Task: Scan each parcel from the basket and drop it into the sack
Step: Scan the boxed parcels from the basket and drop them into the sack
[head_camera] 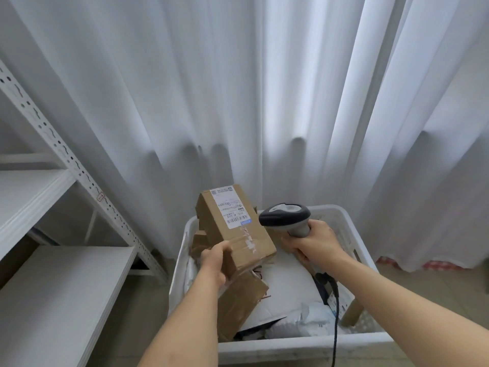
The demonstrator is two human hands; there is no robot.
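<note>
Nearest us, the white basket (304,345) sits low in view, still holding more parcels: a brown carton (238,305) leaning at its left, white poly mailers (285,284) in the middle and a crumpled grey bag (299,327) toward the front. Above it our left hand (214,260) grips the bottom corner of the cardboard parcel (235,229), fingers curled round the edge, holding it tilted with the shipping label (230,207) face up and toward the right. Our right hand (312,245) is wrapped tight round the grip of the handheld scanner (285,215), its head just beside the parcel's right edge and roughly level with the label; the cable (336,313) trails down over the basket front. We read this as the scan step for this parcel. We can't tell whether the scan has registered, no beam is visible. Next move likely needs the scanner nose angled onto the barcode, then the parcel carried off to the sack, which isn't in view, so we can't say which way. Further back are white shelving (53,186) at left and the white curtain (238,88) behind.
</note>
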